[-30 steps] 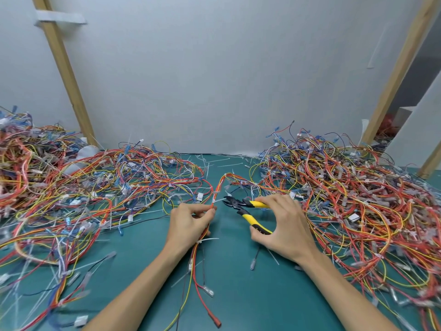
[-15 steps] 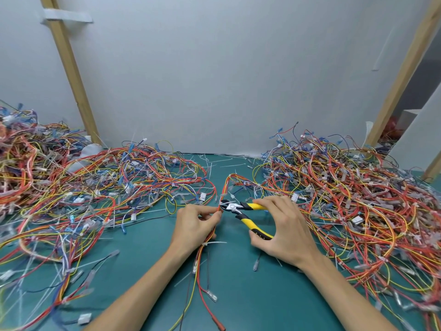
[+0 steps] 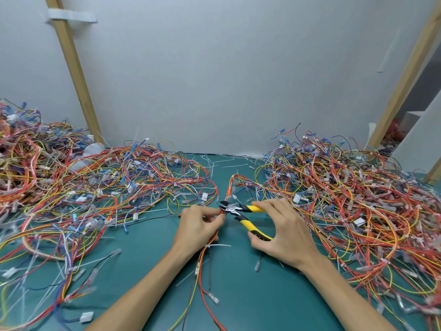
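My left hand (image 3: 198, 226) pinches a thin bundle of red, orange and yellow wires (image 3: 202, 261) that runs from the far pile down toward me across the green mat (image 3: 250, 302). My right hand (image 3: 284, 232) grips yellow-and-black side cutters (image 3: 243, 215) by the handles, which are spread apart. The cutter jaws sit right at the bundle, just beside my left fingertips. A white cable tie (image 3: 218, 246) wraps the bundle below my left hand.
Large tangles of coloured wire harnesses lie on the left (image 3: 83, 187) and right (image 3: 353, 199) of the mat. Loose cut ties and connectors are scattered between. A white wall (image 3: 226, 80) stands behind, with slanted wooden battens (image 3: 74, 72) at each side.
The cutters moved left until the jaws reached the bundle at my left fingertips. My left hand kept its hold on the wires.
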{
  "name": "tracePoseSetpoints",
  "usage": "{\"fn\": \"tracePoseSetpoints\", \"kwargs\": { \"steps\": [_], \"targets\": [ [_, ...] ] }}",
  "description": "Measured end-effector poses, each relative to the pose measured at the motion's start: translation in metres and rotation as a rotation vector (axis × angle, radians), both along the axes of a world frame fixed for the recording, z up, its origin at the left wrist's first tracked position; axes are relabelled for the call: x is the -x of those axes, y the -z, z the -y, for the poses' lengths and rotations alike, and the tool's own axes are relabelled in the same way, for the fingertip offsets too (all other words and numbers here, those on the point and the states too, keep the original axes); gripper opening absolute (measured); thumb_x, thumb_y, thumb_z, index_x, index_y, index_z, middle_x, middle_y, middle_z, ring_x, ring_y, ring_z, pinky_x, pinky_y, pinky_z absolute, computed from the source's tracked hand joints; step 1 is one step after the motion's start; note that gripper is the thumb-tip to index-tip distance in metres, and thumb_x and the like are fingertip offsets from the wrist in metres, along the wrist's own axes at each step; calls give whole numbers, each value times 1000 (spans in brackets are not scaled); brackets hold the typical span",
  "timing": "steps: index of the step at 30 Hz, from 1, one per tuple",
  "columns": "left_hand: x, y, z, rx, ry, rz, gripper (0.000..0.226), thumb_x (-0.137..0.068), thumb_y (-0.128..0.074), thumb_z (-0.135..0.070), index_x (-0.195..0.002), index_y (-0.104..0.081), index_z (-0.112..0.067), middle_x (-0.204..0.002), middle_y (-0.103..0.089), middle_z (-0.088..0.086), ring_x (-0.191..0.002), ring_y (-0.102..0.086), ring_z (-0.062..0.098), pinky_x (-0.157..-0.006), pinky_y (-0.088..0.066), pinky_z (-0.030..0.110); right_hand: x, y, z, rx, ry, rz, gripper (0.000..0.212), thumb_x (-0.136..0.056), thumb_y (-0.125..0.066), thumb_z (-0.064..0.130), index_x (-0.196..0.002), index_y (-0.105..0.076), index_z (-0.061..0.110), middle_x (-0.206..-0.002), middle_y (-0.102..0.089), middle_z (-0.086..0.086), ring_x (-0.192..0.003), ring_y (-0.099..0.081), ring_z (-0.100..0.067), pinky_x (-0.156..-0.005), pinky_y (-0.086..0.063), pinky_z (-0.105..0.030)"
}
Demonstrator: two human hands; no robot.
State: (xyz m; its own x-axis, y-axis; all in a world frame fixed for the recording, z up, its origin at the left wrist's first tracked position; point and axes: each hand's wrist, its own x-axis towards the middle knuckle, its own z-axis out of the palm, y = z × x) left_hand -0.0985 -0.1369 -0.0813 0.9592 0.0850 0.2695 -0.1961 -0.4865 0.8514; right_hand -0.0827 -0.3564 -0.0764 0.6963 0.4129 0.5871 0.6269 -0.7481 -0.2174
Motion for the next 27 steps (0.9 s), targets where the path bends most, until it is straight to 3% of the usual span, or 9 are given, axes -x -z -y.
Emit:
{"fn": "tracePoseSetpoints", "kwargs": {
  "steps": [4,8,17,22,27],
  "targets": [
    [0,1,0,-6,-6,6,34,-86,-68,-17,-61,-67,-41,-59,-66,8,-42,-65,10,-47,-49,25,-1,2,1,6,-1,22,55,-72,-69,50,-119,-65,23,-104,-61,12,-96,-53,-11,-76,-52,-29],
    [-2,1,0,-10,-7,8,34,-86,-68,-17,-63,-67,-43,-51,-63,-2,-42,-64,9,-45,-47,20,-3,3,1,13,5,50,53,-72,-70,49,-117,-67,23,-98,-61,11,-90,-52,-12,-69,-53,-31],
    [-5,5,-1,-5,-7,20,33,-86,-68,-17,-64,-68,-42,-56,-65,6,-43,-64,9,-46,-48,22,-2,3,-1,5,26,81,45,-68,-76,44,-108,-71,24,-89,-62,12,-82,-57,-13,-59,-52,-29],
    [-6,7,-2,-18,-14,7,17,-85,-68,-18,-72,-75,-26,-52,-62,4,-44,-65,9,-49,-48,24,-2,1,-2,1,26,102,43,-66,-80,41,-105,-72,23,-87,-63,12,-79,-57,-14,-58,-52,-29],
    [-7,8,-2,-30,-40,-14,12,-85,-68,-19,-80,-78,-21,-50,-60,-3,-46,-65,11,-50,-49,21,-1,1,-1,9,31,96,46,-67,-81,40,-108,-71,23,-91,-64,11,-82,-58,-16,-60,-53,-31]
  ]
}}
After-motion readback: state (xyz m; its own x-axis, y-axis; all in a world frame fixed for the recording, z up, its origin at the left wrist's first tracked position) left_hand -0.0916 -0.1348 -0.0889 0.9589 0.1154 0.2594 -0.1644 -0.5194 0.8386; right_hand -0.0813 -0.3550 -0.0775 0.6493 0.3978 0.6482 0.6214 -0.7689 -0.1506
